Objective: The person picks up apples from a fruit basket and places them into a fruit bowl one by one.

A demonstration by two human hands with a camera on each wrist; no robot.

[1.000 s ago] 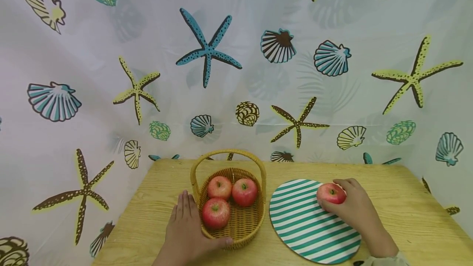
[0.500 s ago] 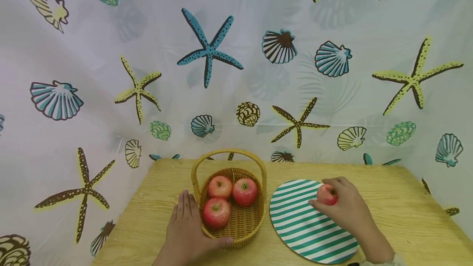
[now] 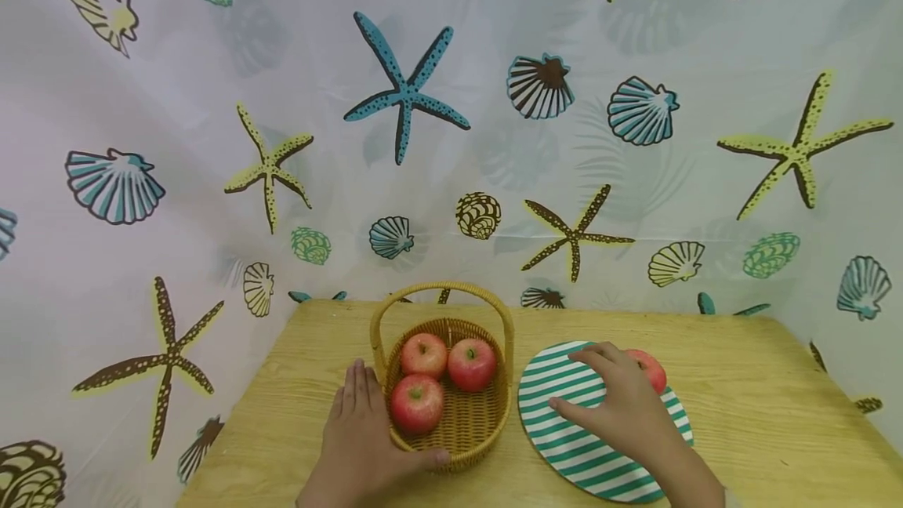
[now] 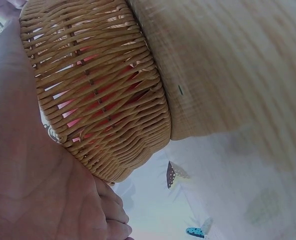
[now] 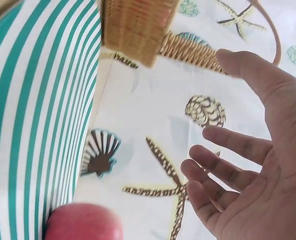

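My left hand (image 3: 363, 437) lies against the near left side of a wicker basket (image 3: 458, 457), fingers straight along its wall and thumb across the front rim. Three red apples (image 3: 418, 404) sit inside the basket. Above the round green-and-white striped mat (image 3: 564, 445) my right hand (image 3: 624, 406) hovers with thumb and fingers spread and nothing between them. Behind that hand, toward the mat's far right edge, rests a single apple (image 3: 649, 371), partly covered by the hand in the head view. The right wrist view shows this apple (image 5: 85, 222) on the mat, apart from the fingers.
The basket's arched handle (image 3: 443, 286) stands upright. Everything rests on a wooden table (image 3: 762, 382), with a white curtain (image 3: 451, 147) printed with shells and starfish hanging behind it and at both sides.
My right hand has let go of the apple on the mat and moved left toward the basket, fingers spread. The left hand keeps its place at the basket.
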